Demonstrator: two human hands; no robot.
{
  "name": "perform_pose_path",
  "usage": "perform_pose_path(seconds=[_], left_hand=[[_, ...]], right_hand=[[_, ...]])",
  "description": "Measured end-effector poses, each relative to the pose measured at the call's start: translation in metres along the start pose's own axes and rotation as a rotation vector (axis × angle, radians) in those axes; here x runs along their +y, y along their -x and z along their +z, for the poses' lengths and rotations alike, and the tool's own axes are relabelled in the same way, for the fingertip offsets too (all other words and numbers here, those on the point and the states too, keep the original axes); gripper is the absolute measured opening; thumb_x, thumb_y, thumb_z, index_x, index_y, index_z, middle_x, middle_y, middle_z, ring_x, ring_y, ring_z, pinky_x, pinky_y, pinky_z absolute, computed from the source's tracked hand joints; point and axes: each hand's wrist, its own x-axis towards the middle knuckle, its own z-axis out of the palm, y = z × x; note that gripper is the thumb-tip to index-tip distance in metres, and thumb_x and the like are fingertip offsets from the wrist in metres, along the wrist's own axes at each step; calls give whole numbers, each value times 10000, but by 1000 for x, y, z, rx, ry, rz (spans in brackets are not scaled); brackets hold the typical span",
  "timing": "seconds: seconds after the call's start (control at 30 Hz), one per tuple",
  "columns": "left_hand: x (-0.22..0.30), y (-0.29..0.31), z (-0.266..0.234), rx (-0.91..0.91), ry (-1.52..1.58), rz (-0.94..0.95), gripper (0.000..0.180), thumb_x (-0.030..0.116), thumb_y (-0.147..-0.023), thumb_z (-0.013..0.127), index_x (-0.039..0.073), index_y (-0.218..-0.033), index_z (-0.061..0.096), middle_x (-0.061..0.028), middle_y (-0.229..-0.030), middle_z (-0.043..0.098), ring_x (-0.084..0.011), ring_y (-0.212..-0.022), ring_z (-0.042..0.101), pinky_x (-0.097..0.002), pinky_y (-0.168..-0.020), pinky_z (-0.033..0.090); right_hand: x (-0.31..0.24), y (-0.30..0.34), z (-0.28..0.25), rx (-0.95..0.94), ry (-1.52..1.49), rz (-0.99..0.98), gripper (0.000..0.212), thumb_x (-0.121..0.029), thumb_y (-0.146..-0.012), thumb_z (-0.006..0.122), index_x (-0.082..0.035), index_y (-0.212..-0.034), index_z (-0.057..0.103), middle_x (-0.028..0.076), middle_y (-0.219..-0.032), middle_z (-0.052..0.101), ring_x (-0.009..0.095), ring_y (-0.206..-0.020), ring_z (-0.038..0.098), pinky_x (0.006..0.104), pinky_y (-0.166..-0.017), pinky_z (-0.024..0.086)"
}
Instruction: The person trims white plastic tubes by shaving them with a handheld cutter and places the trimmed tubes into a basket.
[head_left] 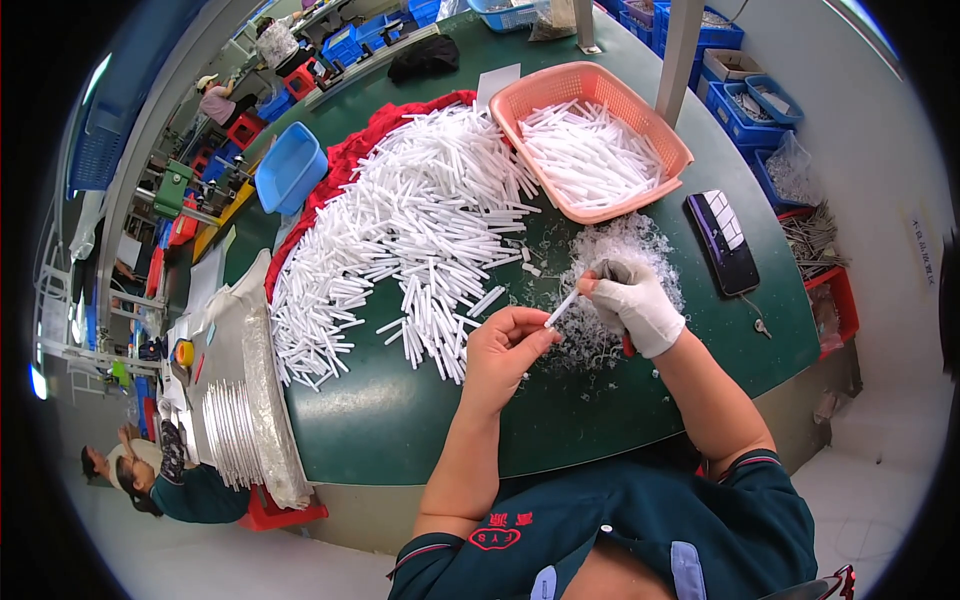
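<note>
Between my hands is a thin white plastic tube (563, 307), tilted up to the right. My bare left hand (508, 352) pinches its lower end between thumb and fingertips. My right hand (638, 308), in a white glove with grey on the fingers, closes around the upper end. Something red (628, 345) pokes out under the gloved palm; its kind is hidden. Curly white plastic shavings (640, 240) lie heaped under and behind my right hand. To the left spreads a big pile of white tubes (400, 215). More tubes fill a pink plastic basket (672, 165) beyond my right hand.
The green table (400, 440) carries a phone (722, 243) at right, red cloth (345, 160) behind the pile, and a blue tub (291, 168). Wrapped metal rods (232, 430) stand at left, near two seated people. Blue bins (745, 115) line the right wall.
</note>
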Motion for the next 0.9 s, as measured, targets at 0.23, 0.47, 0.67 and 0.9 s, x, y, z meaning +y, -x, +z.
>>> perform_pose_path(seconds=[0.23, 0.47, 0.67, 0.9], left_hand=[[0, -1, -2, 13, -3, 9, 142, 32, -848, 603, -28, -976, 588, -91, -822, 661, -97, -730, 610, -201, -651, 471], [-1, -2, -2, 51, 17, 16, 144, 38, -859, 593, -28, -986, 610, -85, -845, 664, -99, -741, 614, -197, -659, 473], [-11, -6, 4, 155, 108, 88, 229, -9, -826, 613, -30, -1053, 613, -108, -902, 663, -129, -759, 623, -228, -703, 495], [-17, -6, 12, 111, 148, 159, 259, 18, -823, 633, 0, -1081, 614, -57, -991, 635, -99, -844, 568, -218, -759, 442]], right_hand=[[1, -1, 2, 13, 55, -7, 191, -190, -808, 651, -28, -845, 556, -35, -555, 420, 56, -411, 338, 215, -381, 253], [2, 1, 5, -16, 33, 8, 200, -209, -808, 664, -42, -799, 554, -35, -535, 438, 52, -395, 353, 206, -365, 246], [13, 10, 22, -33, -117, 95, 187, -206, -823, 652, -55, -831, 542, -28, -544, 430, 64, -416, 363, 224, -381, 266], [15, 10, 25, 77, -364, 103, 207, -227, -825, 665, -76, -829, 523, -32, -543, 407, 68, -416, 341, 230, -391, 260]])
